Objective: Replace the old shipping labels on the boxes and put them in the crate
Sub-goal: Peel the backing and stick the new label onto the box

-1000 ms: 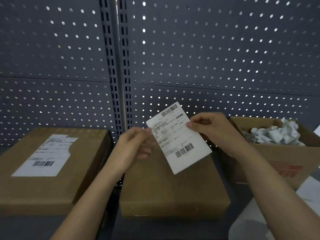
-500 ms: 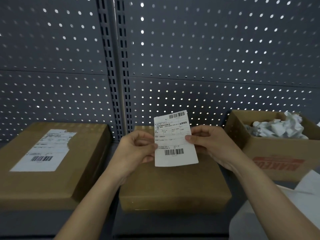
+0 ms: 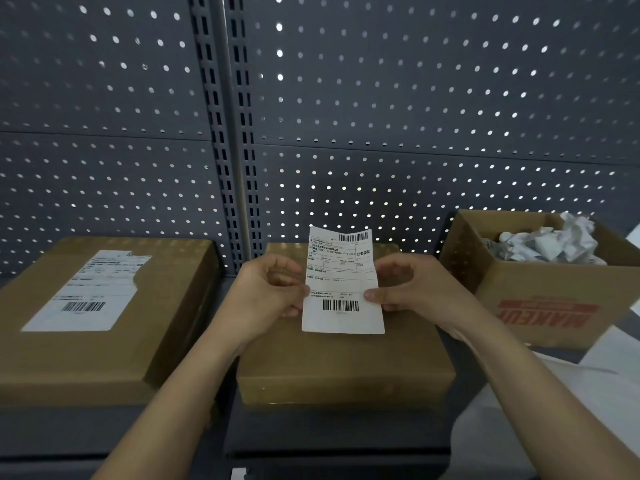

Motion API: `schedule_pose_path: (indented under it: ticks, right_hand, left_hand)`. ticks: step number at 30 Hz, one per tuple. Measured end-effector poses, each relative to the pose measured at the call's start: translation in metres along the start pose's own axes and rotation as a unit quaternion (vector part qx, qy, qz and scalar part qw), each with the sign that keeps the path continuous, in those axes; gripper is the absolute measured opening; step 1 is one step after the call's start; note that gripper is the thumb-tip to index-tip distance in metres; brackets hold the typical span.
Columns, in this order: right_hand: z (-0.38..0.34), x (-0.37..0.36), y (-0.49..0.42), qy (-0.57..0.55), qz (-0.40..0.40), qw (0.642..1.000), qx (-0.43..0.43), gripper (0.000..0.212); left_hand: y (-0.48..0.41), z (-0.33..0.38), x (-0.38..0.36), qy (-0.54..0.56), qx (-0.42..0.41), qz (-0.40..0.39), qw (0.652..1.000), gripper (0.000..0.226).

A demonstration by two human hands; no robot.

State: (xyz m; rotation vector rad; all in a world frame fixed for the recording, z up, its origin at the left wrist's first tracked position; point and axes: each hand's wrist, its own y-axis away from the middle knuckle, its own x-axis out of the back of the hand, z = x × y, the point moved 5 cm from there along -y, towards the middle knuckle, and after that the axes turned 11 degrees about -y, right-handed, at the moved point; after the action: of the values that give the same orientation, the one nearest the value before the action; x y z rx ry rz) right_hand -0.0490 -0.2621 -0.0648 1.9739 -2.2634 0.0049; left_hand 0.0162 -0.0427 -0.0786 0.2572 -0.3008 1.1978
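Above the plain middle box [image 3: 346, 362], seen from the head camera, the left hand [image 3: 266, 292] and the right hand [image 3: 412, 289] each pinch a side edge of the white shipping label [image 3: 341, 282], which is held upright with its print facing the camera. To the left lies a box [image 3: 104, 341] with a torn old label [image 3: 93, 289]; to the right, an open carton [image 3: 540, 299] holds crumpled paper [image 3: 547, 240], all before a perforated back panel [image 3: 415, 98].
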Motion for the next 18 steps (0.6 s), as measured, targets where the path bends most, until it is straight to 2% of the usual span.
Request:
schedule_pose_path:
  ticks: [7,18]
  right_hand:
    - [0.0001,0.0002,0.0010,0.064,0.012,0.998,0.007,0.033]
    - [0.0029,0.0007,0.0000,0.091,0.004,0.996,0.013,0.034]
  left_hand:
    - [-0.0009,-0.0009,-0.0007,-0.087,-0.011,0.006,0.996,0.024]
    - [-0.0030,-0.0024,-0.0015,-0.127,-0.010,0.005,0.992,0.023]
